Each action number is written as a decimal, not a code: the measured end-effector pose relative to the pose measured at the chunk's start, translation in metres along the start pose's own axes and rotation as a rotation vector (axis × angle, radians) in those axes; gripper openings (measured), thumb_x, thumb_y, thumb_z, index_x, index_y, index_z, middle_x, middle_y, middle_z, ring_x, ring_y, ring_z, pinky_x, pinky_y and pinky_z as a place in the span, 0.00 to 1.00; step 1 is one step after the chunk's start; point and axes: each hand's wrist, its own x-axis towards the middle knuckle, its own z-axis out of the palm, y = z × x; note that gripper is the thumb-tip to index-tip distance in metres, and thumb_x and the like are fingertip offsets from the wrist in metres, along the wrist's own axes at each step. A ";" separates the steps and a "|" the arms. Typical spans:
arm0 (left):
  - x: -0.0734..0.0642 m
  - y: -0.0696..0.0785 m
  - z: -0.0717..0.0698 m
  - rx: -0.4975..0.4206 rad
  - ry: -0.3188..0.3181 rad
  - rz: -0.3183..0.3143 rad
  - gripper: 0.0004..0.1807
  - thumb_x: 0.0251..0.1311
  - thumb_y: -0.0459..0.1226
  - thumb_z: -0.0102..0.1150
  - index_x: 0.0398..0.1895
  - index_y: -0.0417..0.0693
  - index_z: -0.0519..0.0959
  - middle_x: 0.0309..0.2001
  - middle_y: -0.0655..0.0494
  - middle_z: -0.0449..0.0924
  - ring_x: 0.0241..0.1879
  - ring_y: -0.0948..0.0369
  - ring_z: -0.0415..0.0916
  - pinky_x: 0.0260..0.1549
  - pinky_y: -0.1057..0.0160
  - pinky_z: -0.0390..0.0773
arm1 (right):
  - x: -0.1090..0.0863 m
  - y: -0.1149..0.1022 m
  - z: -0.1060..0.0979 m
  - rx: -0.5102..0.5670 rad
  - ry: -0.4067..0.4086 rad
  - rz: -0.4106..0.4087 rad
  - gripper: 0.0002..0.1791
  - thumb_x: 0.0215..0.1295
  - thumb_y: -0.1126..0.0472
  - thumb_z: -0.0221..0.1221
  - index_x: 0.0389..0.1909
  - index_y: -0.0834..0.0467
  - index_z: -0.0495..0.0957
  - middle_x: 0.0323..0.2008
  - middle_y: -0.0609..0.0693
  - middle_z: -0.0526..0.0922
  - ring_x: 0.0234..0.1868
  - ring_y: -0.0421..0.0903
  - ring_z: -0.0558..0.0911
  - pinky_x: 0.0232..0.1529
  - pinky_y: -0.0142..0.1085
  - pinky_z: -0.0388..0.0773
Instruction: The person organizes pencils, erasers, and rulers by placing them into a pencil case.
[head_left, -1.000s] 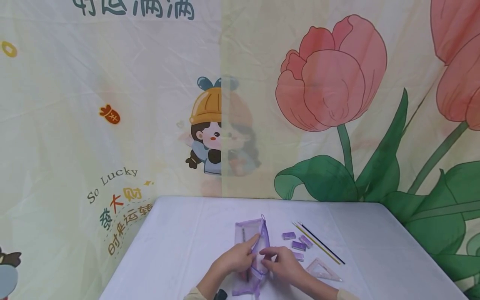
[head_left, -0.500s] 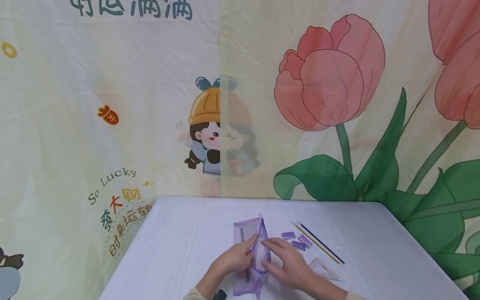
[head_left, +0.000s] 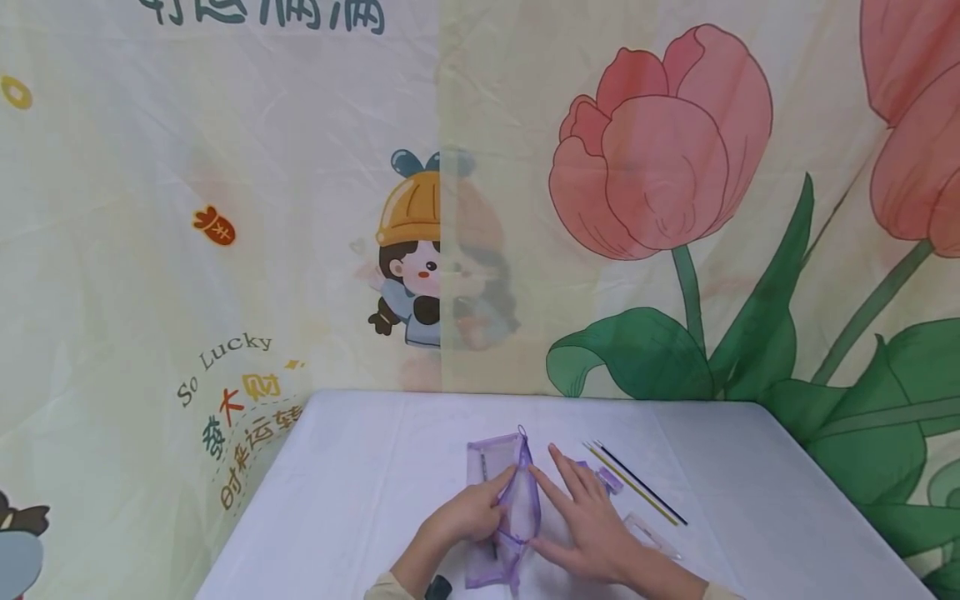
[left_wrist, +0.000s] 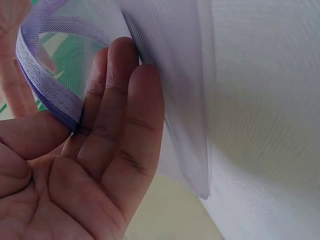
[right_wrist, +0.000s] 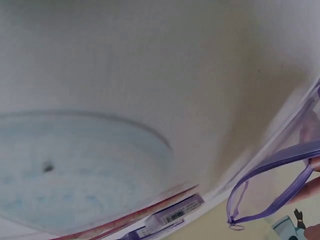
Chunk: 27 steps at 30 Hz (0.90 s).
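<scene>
A purple mesh pencil case [head_left: 491,450] lies upright on the table in the head view, its zipped mouth parted. Inside it shows a slim dark pen-like stick [head_left: 484,473]. My left hand [head_left: 470,510] pinches the near-left edge of the mouth; in the left wrist view its thumb presses the zipper tape [left_wrist: 50,95] against the fingers, which lie against the mesh. My right hand [head_left: 592,529] has its fingers spread, with fingertips right at the other edge of the mouth. The right wrist view shows the zipper mouth [right_wrist: 270,162] gaping at the right.
Right of the case lie purple erasers [head_left: 610,480], partly hidden by my right hand, and two thin pencils [head_left: 637,483]. A clear set square [head_left: 652,533] is half covered by the right wrist. A pale blue, round-edged plate [right_wrist: 85,165] fills the right wrist view's lower left. A black object [head_left: 438,588] sits by the left forearm.
My right hand has gone from curled fingers at the case's edge to spread fingers, shifting slightly right and over the erasers. The mouth of the case gapes wider. My left hand has stayed put.
</scene>
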 end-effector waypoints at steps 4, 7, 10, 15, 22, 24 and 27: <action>0.000 0.000 0.000 0.008 0.005 -0.007 0.35 0.64 0.31 0.52 0.76 0.51 0.60 0.18 0.58 0.71 0.14 0.65 0.69 0.15 0.68 0.72 | 0.000 0.005 -0.004 -0.029 0.002 0.002 0.50 0.55 0.33 0.63 0.76 0.46 0.58 0.78 0.58 0.48 0.72 0.60 0.59 0.69 0.64 0.55; 0.000 0.000 0.000 0.018 0.004 -0.010 0.35 0.64 0.32 0.52 0.76 0.52 0.60 0.19 0.57 0.70 0.14 0.65 0.68 0.15 0.67 0.71 | -0.001 0.010 -0.007 -0.064 0.003 -0.008 0.49 0.55 0.31 0.61 0.75 0.47 0.60 0.78 0.60 0.50 0.73 0.60 0.57 0.78 0.53 0.31; 0.000 -0.001 0.000 0.035 0.002 -0.010 0.35 0.64 0.32 0.52 0.76 0.53 0.61 0.21 0.57 0.69 0.15 0.65 0.67 0.17 0.67 0.71 | -0.002 0.015 -0.009 -0.096 -0.002 -0.005 0.48 0.55 0.30 0.60 0.75 0.46 0.61 0.78 0.60 0.50 0.74 0.60 0.56 0.75 0.38 0.15; 0.000 -0.001 -0.001 0.045 -0.013 -0.011 0.35 0.65 0.32 0.52 0.76 0.55 0.61 0.23 0.57 0.67 0.16 0.66 0.64 0.18 0.67 0.72 | -0.006 0.022 -0.012 -0.060 -0.073 0.074 0.50 0.55 0.31 0.62 0.77 0.41 0.56 0.80 0.55 0.43 0.75 0.60 0.53 0.74 0.42 0.14; -0.002 -0.001 -0.002 -0.048 -0.044 -0.051 0.36 0.66 0.30 0.51 0.77 0.60 0.58 0.20 0.56 0.67 0.14 0.64 0.66 0.14 0.64 0.77 | -0.008 0.035 -0.018 -0.031 -0.107 0.175 0.51 0.52 0.33 0.66 0.76 0.39 0.56 0.80 0.53 0.40 0.75 0.61 0.52 0.68 0.69 0.52; -0.002 0.000 -0.002 -0.077 -0.049 -0.061 0.37 0.66 0.29 0.51 0.77 0.62 0.57 0.19 0.56 0.68 0.13 0.64 0.66 0.13 0.63 0.77 | -0.008 0.039 -0.021 -0.026 -0.112 0.203 0.52 0.52 0.33 0.66 0.77 0.39 0.56 0.80 0.53 0.38 0.76 0.62 0.51 0.69 0.69 0.51; -0.003 0.000 -0.003 -0.105 -0.053 -0.061 0.39 0.65 0.28 0.50 0.77 0.63 0.57 0.18 0.56 0.68 0.13 0.64 0.65 0.12 0.66 0.74 | -0.007 0.045 -0.024 -0.035 -0.099 0.211 0.52 0.52 0.35 0.67 0.76 0.42 0.57 0.80 0.54 0.38 0.75 0.64 0.52 0.69 0.69 0.51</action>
